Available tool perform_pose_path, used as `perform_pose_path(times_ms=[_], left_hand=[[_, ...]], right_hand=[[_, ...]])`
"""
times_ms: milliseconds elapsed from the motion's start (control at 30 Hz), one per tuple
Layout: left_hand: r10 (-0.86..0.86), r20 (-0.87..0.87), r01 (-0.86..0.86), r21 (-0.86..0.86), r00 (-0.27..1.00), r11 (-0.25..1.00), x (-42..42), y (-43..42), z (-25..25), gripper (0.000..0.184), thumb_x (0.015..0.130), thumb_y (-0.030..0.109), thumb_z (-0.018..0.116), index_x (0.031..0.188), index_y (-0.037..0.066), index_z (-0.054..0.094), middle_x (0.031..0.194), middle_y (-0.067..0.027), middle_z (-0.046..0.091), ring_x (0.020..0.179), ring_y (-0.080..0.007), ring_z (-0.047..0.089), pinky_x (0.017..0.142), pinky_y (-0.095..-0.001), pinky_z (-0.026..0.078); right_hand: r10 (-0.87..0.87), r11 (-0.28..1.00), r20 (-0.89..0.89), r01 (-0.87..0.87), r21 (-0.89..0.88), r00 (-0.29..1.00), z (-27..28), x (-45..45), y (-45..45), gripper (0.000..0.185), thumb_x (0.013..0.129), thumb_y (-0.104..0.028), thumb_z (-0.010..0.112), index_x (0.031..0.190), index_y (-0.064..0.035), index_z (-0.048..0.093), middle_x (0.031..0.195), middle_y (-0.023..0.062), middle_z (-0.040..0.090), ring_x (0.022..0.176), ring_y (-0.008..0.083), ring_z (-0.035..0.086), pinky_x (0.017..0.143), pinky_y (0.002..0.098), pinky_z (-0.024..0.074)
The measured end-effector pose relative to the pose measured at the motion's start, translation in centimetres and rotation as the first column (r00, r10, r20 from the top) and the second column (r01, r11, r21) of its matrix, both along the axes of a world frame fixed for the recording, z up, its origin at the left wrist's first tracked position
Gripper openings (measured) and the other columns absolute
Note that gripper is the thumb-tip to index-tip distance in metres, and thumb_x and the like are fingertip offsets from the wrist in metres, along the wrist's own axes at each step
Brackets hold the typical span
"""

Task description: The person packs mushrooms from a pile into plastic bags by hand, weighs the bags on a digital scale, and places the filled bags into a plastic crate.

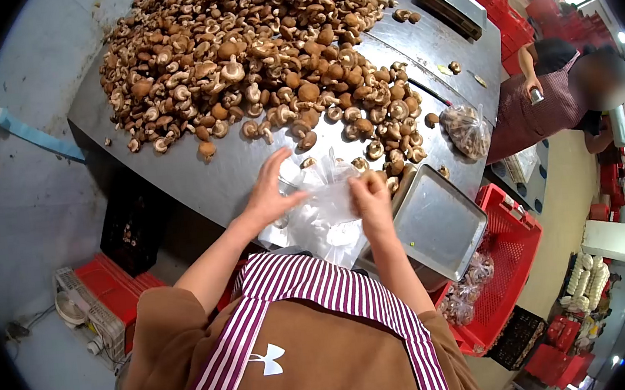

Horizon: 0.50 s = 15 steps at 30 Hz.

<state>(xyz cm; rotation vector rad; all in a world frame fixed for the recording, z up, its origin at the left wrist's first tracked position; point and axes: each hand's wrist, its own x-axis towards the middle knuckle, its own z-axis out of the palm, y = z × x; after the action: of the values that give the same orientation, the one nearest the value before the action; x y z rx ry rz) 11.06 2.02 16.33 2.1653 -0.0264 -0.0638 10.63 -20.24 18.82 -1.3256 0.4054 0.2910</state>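
Observation:
A clear plastic bag (327, 197) is stretched between my hands at the near edge of the metal table. My right hand (371, 199) is closed on the bag's right side. On the bag's left, my left hand (273, 191) has its thumb and fingers spread apart, with the thumb close to the plastic. More white plastic bags (320, 235) lie just below, near my apron. Beyond my hands a large heap of brown mushrooms (241, 60) covers the table. An empty metal tray (437, 221) sits right of my right hand.
A red crate (514, 244) with bagged mushrooms (475, 273) stands right of the tray. On the table's right lie a filled bag (467, 131) and a scale (452, 4). Another person (542, 97) stands beyond the table's right edge. Red crates (109, 287) are at lower left.

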Motion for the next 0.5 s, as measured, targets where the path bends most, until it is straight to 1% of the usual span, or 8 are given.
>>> perform_pose_path(times_ms=[33,100,133,167,233,267,433,500], left_hand=[[0.003,-0.003,-0.003,-0.001,1.0,1.0,0.2,-0.9,1.9,0.062,0.076,0.016,0.078,0.133,0.01,0.053,0.14,-0.0137,0.05,0.136,-0.0266,0.042,0.11,-0.0453,0.039],[-0.394,0.243,0.373,0.129,0.887,0.919,0.8,-1.8,3.9,0.074,0.077,0.019,0.077,0.143,0.014,0.044,0.146,-0.0125,0.046,0.143,-0.0289,0.034,0.118,-0.0475,0.029],[-0.403,0.266,0.371,0.162,0.876,0.914,1.0,-2.0,3.8,0.051,0.079,0.015,0.072,0.128,0.01,0.057,0.131,-0.0133,0.058,0.128,-0.0298,0.051,0.108,-0.0457,0.04],[-0.398,0.268,0.366,0.163,0.878,0.916,1.1,-1.5,3.0,0.051,0.079,0.015,0.072,0.128,0.01,0.057,0.131,-0.0133,0.058,0.128,-0.0298,0.051,0.108,-0.0457,0.04],[-0.419,0.067,0.417,0.037,0.906,0.908,1.3,-0.5,0.8,0.024,0.081,0.01,0.066,0.103,0.004,0.064,0.105,-0.0136,0.066,0.101,-0.0282,0.063,0.094,-0.0426,0.046],[-0.282,0.249,0.307,-0.067,0.927,0.949,0.9,-1.1,1.6,0.008,0.079,0.005,0.062,0.086,0.001,0.062,0.084,-0.0117,0.064,0.079,-0.0269,0.062,0.078,-0.0398,0.047],[-0.105,0.086,0.116,-0.147,0.991,0.982,-0.6,-0.4,2.3,0.012,0.078,0.0,0.06,0.09,0.002,0.06,0.085,-0.0137,0.062,0.082,-0.0322,0.062,0.074,-0.0399,0.049],[-0.192,0.2,0.172,0.114,0.961,0.978,-0.9,-0.1,0.1,0.013,0.078,-0.001,0.06,0.091,0.002,0.059,0.085,-0.0146,0.061,0.082,-0.0338,0.062,0.074,-0.0409,0.049]], right_hand=[[0.089,0.995,0.027,-0.088,-0.037,0.996,0.4,-0.3,1.2,0.026,0.093,-0.013,0.067,0.076,-0.0143,0.047,0.061,-0.0049,0.047,0.048,0.005,0.042,0.04,0.0207,0.0301],[0.189,0.982,0.058,-0.189,-0.011,0.98,0.8,-0.7,3.4,0.025,0.092,-0.013,0.07,0.079,-0.01,0.049,0.067,-0.0044,0.049,0.057,0.0043,0.044,0.047,0.0219,0.0355],[0.149,0.988,0.172,-0.139,-0.065,0.974,-0.5,-0.6,3.7,0.026,0.091,-0.015,0.073,0.081,-0.0089,0.05,0.068,-0.0061,0.049,0.059,0.0044,0.044,0.051,0.0207,0.0368],[0.214,0.977,0.105,-0.213,-0.021,0.971,0.6,-0.1,3.0,0.025,0.089,-0.015,0.075,0.085,-0.0064,0.051,0.069,-0.0053,0.048,0.061,0.0042,0.044,0.052,0.0213,0.0374],[0.436,0.844,0.334,-0.252,-0.473,0.836,2.5,0.2,2.0,0.026,0.086,-0.015,0.077,0.093,-0.0046,0.054,0.067,-0.0014,0.048,0.059,0.0063,0.044,0.053,0.0223,0.0377],[0.59,0.681,0.181,-0.364,-0.636,0.787,4.7,0.3,1.2,0.028,0.081,-0.007,0.076,0.101,-0.0039,0.056,0.073,0.0071,0.056,0.061,0.0149,0.055,0.054,0.0309,0.0437],[0.492,0.37,0.325,0.144,-0.918,0.808,1.1,1.6,-4.2,0.033,0.074,0.01,0.062,0.103,-0.0026,0.058,0.097,0.0159,0.062,0.079,0.0344,0.065,0.07,0.0465,0.0496],[0.367,0.506,0.259,0.042,-0.861,0.893,2.4,1.5,-4.5,0.029,0.08,0.012,0.055,0.105,-0.0004,0.061,0.093,0.0159,0.065,0.085,0.0266,0.066,0.073,0.0375,0.0515]])
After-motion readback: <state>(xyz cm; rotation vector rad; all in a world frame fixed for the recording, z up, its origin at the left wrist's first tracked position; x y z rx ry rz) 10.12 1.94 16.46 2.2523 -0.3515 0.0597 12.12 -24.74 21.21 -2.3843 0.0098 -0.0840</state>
